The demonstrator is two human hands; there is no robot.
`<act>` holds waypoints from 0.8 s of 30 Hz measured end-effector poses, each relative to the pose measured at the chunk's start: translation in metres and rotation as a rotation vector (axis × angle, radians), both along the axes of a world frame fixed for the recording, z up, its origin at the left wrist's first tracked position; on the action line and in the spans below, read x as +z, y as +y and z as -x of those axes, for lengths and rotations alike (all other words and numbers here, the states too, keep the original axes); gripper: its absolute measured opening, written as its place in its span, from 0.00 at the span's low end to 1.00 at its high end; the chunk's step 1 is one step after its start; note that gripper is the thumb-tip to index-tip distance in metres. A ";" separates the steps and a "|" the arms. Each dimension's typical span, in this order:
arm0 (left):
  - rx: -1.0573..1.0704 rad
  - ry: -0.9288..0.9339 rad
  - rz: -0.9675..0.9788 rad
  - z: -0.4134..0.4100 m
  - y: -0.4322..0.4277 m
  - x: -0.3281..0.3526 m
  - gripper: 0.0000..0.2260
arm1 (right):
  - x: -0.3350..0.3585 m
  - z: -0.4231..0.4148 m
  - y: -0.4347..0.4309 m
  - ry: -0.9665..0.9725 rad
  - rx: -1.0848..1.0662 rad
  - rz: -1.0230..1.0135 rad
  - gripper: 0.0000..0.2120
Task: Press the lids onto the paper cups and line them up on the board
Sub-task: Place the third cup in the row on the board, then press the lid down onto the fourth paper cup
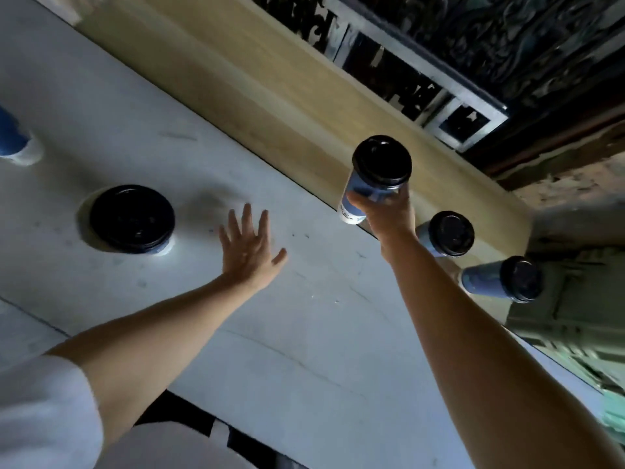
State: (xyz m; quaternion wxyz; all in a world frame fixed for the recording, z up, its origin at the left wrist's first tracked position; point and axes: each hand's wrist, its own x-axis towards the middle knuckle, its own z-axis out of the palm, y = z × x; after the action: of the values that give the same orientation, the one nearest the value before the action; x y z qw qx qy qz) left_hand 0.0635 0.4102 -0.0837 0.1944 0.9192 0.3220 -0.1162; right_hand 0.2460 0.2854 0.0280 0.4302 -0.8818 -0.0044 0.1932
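Note:
My right hand (pixel 385 211) grips a blue paper cup with a black lid (pixel 377 170) and holds it over the near edge of the pale wooden board (pixel 270 96). Two more lidded blue cups (pixel 446 235) (pixel 504 280) stand on the board to the right of it. My left hand (pixel 250 247) hovers open and flat over the white table (pixel 304 333), holding nothing. Another lidded cup (pixel 132 218) stands on the table to the left of that hand. A blue cup (pixel 13 137) sits at the far left edge, partly cut off.
The wooden board runs diagonally along the table's far side. Behind it lies a dark patterned surface with a silver frame (pixel 439 82). A greenish cluttered area (pixel 575 333) lies beyond the table's right edge.

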 end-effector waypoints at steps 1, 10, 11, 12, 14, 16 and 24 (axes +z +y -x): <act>0.009 0.011 -0.006 -0.003 0.001 -0.009 0.40 | -0.006 -0.004 0.000 -0.027 -0.047 -0.014 0.41; 0.052 -0.073 -0.159 -0.003 -0.010 -0.033 0.40 | -0.051 -0.025 0.011 0.034 -0.265 -0.046 0.37; 0.055 -0.077 -0.165 -0.003 -0.010 -0.035 0.40 | -0.055 -0.025 0.013 0.044 -0.261 -0.032 0.37; 0.057 -0.077 -0.167 -0.002 -0.009 -0.036 0.40 | -0.059 -0.024 0.015 0.050 -0.250 -0.018 0.37; 0.060 -0.082 -0.160 -0.002 -0.009 -0.038 0.40 | -0.066 -0.022 0.018 0.058 -0.233 0.006 0.38; 0.060 -0.086 -0.148 -0.003 -0.009 -0.040 0.39 | -0.070 -0.019 0.021 0.072 -0.254 0.004 0.39; 0.037 -0.033 -0.140 -0.002 -0.007 -0.037 0.40 | -0.065 -0.008 0.026 0.173 -0.287 0.040 0.42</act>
State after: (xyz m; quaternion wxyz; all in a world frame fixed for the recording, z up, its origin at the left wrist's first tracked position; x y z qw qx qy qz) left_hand 0.0656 0.4036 -0.1206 0.1371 0.9262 0.3432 -0.0747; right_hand 0.2537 0.3110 -0.0369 0.4343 -0.8619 0.1624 0.2051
